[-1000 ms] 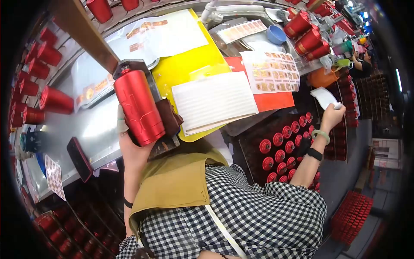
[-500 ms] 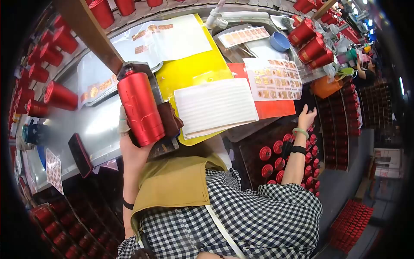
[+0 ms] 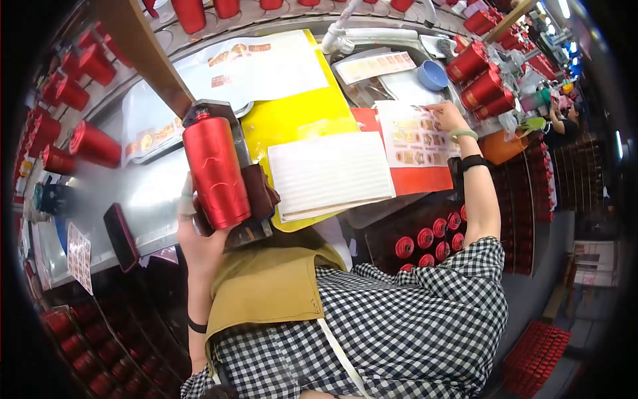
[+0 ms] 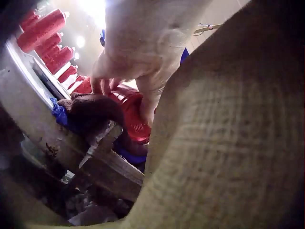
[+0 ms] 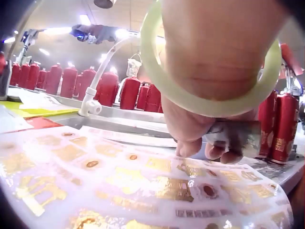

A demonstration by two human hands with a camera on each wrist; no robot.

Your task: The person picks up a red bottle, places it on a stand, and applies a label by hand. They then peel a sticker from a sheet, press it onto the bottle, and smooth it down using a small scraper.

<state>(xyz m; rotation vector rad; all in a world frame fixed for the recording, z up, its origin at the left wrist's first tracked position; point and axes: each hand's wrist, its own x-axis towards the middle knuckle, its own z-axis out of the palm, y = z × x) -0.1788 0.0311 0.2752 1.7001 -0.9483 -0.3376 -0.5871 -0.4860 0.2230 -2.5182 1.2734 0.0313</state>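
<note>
In the head view, my left hand [image 3: 199, 246] grips the lower end of a red bottle [image 3: 216, 173], which lies on a dark support with a brown cloth [image 3: 260, 193] beside it. The left wrist view shows this hand [image 4: 143, 52] curled over the red bottle [image 4: 136, 117]. My right hand [image 3: 452, 118] reaches to the upper right part of a sheet with gold prints [image 3: 415, 139]. In the right wrist view its bent fingertips touch the sheet's [image 5: 119, 181] far edge; whether they pinch it cannot be told. A greyish wrap [image 5: 238, 136] covers one finger.
A white lined pad [image 3: 332, 174] lies on a yellow board [image 3: 299, 113], left of a red sheet [image 3: 422, 179]. Behind are a tap [image 3: 337, 40] and a blue bowl [image 3: 432, 76]. A phone [image 3: 121, 236] lies left, and a wooden post [image 3: 143, 53] rises behind the bottle.
My right hand let go of a small white paper out at the right, then moved left and up to the printed sheet. My left hand has kept its grip on the bottle.
</note>
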